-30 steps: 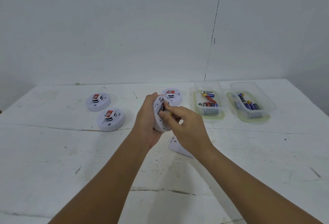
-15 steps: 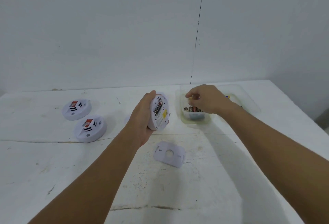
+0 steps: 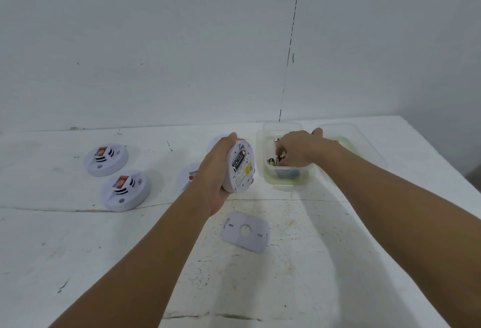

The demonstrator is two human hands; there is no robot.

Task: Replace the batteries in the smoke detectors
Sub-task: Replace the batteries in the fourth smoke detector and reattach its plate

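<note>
Left hand's grip (image 3: 217, 171) is curled round the rim of a white smoke detector (image 3: 239, 167), held tilted above the surface (image 3: 299, 275) with its open back facing right, one black battery (image 3: 238, 160) seated in the compartment; this matches half a second ago. Right hand (image 3: 299, 149) now reaches deeper into the near clear plastic container (image 3: 286, 180), fingers bent down among the loose batteries (image 3: 273, 161) there, where a moment ago it hovered at the rim and a second ago it was at the detector; whether its grip has closed on a battery I cannot tell. A second clear container (image 3: 364, 145) sits just beyond it to the right. The detached mounting plate (image 3: 245, 231) lies flat on the surface below the held detector. Two more detectors (image 3: 106, 160) (image 3: 125, 190) rest face up at the left, and two others (image 3: 188, 175) (image 3: 214, 141) show partly behind the left hand.
</note>
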